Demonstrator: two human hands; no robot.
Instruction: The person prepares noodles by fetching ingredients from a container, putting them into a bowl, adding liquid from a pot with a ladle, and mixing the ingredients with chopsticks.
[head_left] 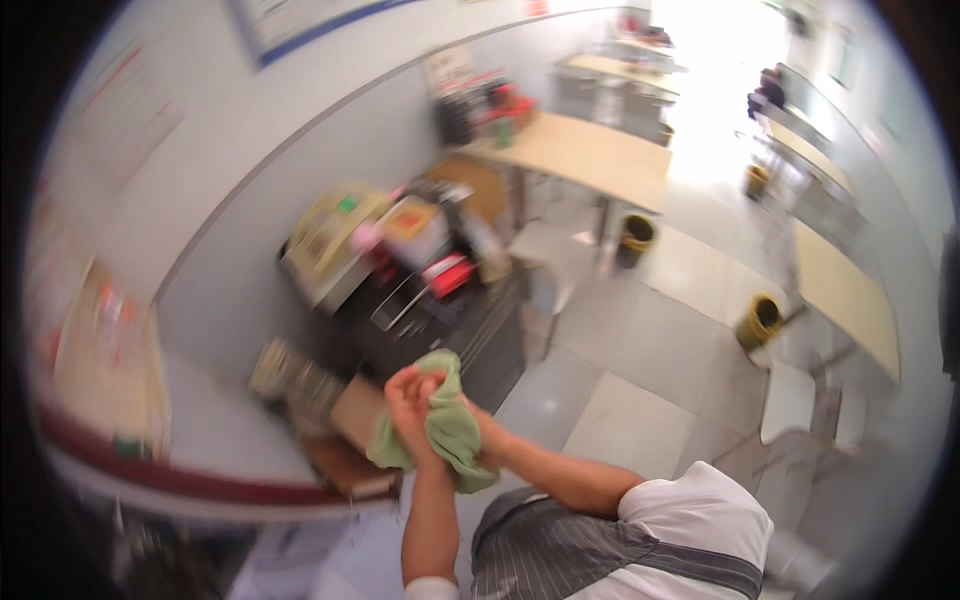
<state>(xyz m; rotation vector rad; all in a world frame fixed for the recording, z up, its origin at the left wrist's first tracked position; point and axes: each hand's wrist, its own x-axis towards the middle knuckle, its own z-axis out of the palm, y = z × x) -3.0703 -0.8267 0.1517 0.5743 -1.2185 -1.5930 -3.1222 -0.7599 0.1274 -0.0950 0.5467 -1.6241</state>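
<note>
A crumpled light-green cloth (453, 430) is bunched between my two hands, held up in front of my body. My left hand (407, 405) is closed on its left side, fingers curled at the top. My right hand (483, 432) presses into the cloth from the other side, and the folds hide most of its fingers. The lower end of the cloth hangs loosely below the hands. I wear a dark striped apron (545, 545) over a white top.
A dark counter (490, 335) with a beige cash register (335, 235) and boxes stands beyond my hands. Past it are pale tables (590, 160), a white chair (790, 400) and yellow-rimmed bins (760, 320). A ledge with a dark red edge (190, 480) runs along the left.
</note>
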